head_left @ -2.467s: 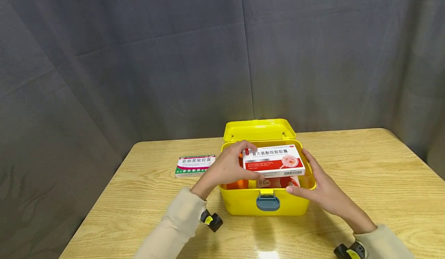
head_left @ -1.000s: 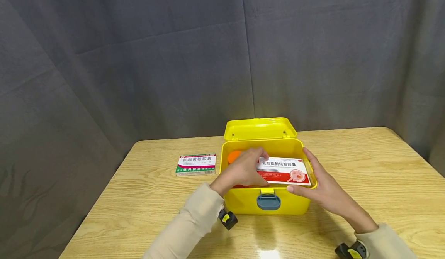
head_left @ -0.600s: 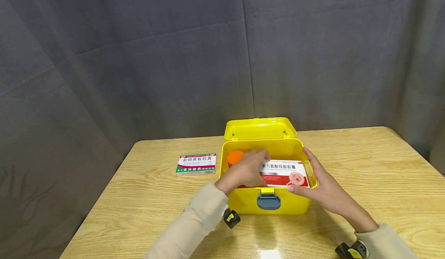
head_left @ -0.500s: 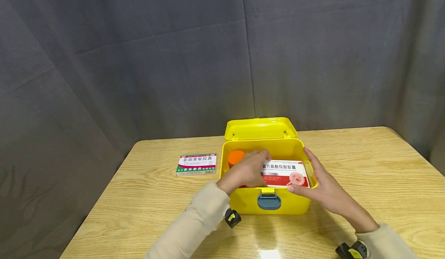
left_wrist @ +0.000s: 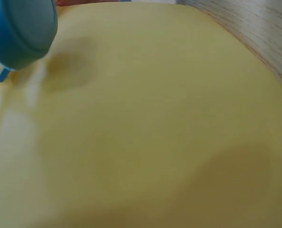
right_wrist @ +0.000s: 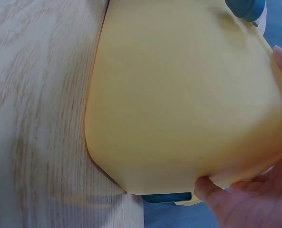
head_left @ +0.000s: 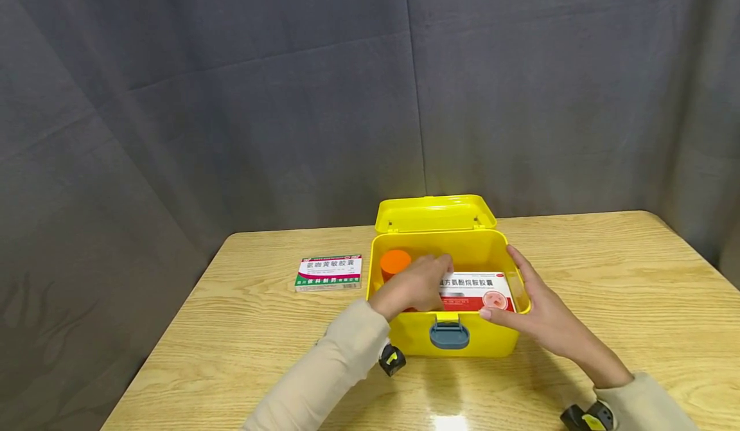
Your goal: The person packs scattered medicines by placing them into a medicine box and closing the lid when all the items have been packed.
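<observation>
A yellow case with its lid raised stands on the table. Inside lies a white and red medicine box, label up. My left hand reaches into the case and pinches the box's left end; its fingertips are partly hidden. Beside that hand, in the back left of the case, is an orange round-topped container. My right hand holds the case's right side, thumb at the front rim and fingers along the right edge. In the right wrist view, the right hand touches the yellow wall.
Left of the case, a white, green and magenta medicine box lies flat on the wooden table. The open lid leans back toward a grey curtain. A blue-grey latch hangs on the case's front.
The white and red medicine box went from above the case's rim down inside it, in my left hand's grip, and shifted slightly right. My right hand stays at the case's right side.
</observation>
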Demonstrator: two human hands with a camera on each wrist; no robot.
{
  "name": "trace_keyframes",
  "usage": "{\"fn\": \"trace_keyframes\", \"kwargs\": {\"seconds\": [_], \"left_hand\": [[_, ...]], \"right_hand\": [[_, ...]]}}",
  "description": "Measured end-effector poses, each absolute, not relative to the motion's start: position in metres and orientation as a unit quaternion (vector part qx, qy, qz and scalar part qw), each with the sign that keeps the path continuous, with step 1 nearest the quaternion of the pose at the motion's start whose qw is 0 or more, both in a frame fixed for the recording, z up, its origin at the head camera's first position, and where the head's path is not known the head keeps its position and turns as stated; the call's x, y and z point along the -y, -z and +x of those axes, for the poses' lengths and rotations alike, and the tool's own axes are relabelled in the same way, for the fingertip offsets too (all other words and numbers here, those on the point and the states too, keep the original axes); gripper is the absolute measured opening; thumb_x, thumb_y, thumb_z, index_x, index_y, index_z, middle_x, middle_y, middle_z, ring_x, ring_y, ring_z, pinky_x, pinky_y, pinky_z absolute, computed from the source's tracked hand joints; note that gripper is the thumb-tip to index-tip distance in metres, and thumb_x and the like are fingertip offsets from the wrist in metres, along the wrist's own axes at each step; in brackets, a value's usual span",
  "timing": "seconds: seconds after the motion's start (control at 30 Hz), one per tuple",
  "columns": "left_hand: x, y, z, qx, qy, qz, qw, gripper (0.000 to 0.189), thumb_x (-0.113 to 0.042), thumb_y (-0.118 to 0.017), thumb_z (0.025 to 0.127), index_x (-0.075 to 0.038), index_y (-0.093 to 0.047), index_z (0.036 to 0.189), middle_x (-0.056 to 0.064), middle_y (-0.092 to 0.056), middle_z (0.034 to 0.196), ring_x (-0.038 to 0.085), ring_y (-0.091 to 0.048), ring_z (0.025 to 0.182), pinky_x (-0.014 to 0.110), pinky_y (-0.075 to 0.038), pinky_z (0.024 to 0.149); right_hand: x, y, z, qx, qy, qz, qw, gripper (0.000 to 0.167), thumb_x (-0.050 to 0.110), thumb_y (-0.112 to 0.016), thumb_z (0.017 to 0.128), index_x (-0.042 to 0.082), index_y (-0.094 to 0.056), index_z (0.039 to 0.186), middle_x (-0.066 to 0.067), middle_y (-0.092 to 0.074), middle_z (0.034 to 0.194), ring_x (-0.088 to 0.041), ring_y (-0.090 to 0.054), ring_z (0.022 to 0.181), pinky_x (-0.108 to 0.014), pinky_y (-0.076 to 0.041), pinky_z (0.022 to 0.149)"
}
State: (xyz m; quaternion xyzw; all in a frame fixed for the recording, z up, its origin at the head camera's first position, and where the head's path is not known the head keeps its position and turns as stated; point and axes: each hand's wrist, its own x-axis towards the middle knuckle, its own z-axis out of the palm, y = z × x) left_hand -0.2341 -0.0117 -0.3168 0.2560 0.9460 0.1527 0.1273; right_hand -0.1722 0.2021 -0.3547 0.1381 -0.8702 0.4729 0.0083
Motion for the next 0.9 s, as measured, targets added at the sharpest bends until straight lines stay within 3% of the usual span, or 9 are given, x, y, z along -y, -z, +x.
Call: {"fn": "trace_keyframes", "kwargs": {"seconds": [0.4, 0.9], "left_hand": [[0.0087, 0.3204, -0.2386, -0.945, -0.145, 0.257, 0.141, 0.043, -0.019, -0.084, 0.076, -0.015, -0.056, 0.108, -0.002, -0.056, 0.093, 0.013, -0.051, 0.085, 0.021, -0.045, 0.074], [0.0079, 0.3199, -0.237, -0.946, -0.143, 0.255, 0.141, 0.049, -0.014, -0.083, 0.077, -0.015, -0.058, 0.12, -0.002, -0.059, 0.101, 0.013, -0.051, 0.088, 0.021, -0.046, 0.076]], "right_hand": [[-0.2027, 0.3548, -0.1723, 0.874, -0.464, 0.143, 0.012, 0.109, 0.032, -0.076, 0.083, 0.015, 0.003, 0.156, -0.025, -0.009, 0.157, -0.049, -0.026, 0.131, -0.075, -0.027, 0.096], [-0.2024, 0.354, -0.1718, 0.87, -0.471, 0.143, 0.009, 0.108, 0.031, -0.076, 0.084, 0.016, 0.003, 0.157, -0.025, -0.01, 0.157, -0.049, -0.026, 0.131, -0.074, -0.027, 0.097]]}}
